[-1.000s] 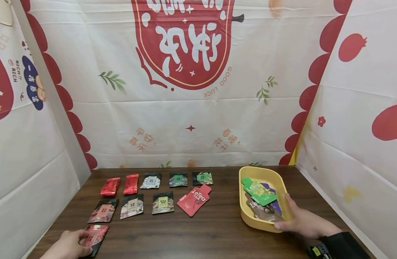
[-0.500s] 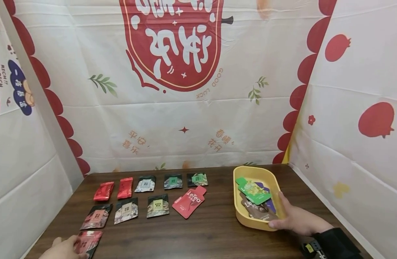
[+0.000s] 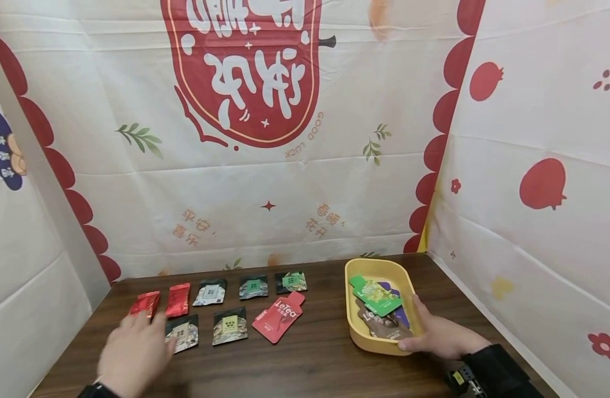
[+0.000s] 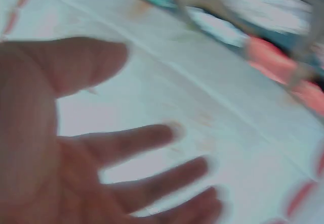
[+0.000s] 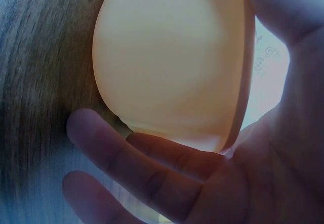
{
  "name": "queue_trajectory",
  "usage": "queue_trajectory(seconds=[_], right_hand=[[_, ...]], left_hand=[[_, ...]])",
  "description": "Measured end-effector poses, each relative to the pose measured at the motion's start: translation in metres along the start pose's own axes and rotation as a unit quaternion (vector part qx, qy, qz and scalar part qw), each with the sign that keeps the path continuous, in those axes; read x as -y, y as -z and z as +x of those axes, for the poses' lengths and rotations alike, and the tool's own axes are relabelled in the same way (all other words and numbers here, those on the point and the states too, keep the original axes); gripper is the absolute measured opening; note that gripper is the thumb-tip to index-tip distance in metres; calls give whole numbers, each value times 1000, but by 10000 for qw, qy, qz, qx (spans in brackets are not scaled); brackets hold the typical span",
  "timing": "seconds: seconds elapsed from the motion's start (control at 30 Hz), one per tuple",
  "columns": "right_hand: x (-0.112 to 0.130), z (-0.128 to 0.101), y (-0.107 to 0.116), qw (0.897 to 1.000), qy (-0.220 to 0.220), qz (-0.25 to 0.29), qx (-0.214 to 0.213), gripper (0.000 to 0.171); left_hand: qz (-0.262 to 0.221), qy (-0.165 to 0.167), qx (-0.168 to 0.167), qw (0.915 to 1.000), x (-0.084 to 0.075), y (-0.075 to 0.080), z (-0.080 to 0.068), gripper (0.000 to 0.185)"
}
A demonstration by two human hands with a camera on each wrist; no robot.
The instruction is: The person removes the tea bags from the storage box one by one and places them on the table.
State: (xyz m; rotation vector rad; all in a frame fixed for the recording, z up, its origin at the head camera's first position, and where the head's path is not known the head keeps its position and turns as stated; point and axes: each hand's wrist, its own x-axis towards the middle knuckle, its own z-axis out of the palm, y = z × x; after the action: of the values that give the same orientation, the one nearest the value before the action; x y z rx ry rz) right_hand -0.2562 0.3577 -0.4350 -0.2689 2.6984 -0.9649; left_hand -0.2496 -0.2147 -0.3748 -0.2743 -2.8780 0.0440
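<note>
Packets (image 3: 229,326) left of tray (image 3: 356,340)

Yellow tray (image 3: 353,331), green pouch (image 3: 374,292), red LeTea pouch (image 3: 277,319), dark brown wood-grain table (image 3: 310,359)

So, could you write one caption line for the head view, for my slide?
Right hand grips yellow plastic tray of tea sachets; blurred open left hand hovers over foil packets on dark wooden table.
</note>
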Motion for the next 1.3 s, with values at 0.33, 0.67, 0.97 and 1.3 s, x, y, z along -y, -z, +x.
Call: queue_trajectory(seconds=[0.33,0.67,0.97,1.3], right_hand=[[0,5,7,9999,-23,-22,-99,127],[0,7,0,9994,-327,125,-36,130],[2,4,-4,9990,-373,207,-164,130],[0,-1,-3,9983,-433,371,-106,129]], left_hand=[[-436,-3571,-1607,9191,-147,-15,106,69],[-81,-3384,137,9409,-312,-58,181,83],[169,-2475,2343,9400,-365,-62,171,89],[285,-3424,2151,9141,-372,-64,160,75]])
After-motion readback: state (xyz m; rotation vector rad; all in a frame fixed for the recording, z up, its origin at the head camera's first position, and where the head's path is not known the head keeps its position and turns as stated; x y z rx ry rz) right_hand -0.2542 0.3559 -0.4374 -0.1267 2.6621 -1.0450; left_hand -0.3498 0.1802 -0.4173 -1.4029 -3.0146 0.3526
